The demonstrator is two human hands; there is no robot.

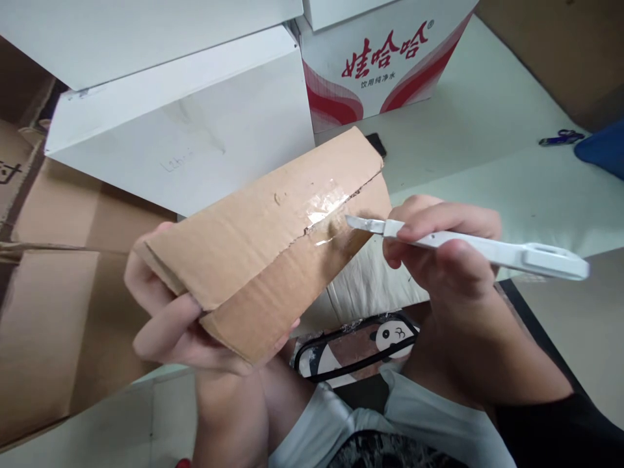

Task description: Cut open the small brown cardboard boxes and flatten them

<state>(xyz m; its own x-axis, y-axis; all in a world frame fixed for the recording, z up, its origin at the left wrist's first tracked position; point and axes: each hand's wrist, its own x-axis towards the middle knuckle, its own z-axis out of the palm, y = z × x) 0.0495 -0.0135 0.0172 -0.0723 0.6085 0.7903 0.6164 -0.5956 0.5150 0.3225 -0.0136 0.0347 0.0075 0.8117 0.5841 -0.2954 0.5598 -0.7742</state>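
A small brown cardboard box [244, 234] is held tilted in front of me, its near end gripped by my left hand [180, 318], fingers wrapped around the end flaps. Clear tape [325, 203] crosses the seam between the top flaps, and the seam looks slit, with a ragged edge. My right hand [443, 244] is closed around a white utility knife [507, 252]. Its short metal blade points left, over or at the taped part of the seam; whether it touches the cardboard I cannot tell.
White boxes [195, 130] stand behind, beside a white carton with red lettering [385, 71]. Larger brown cardboard boxes [53, 312] are at the left. A panda-patterned item [351, 351] lies below, near my lap. On the pale table [468, 136], a small dark blue object [561, 138] sits at right.
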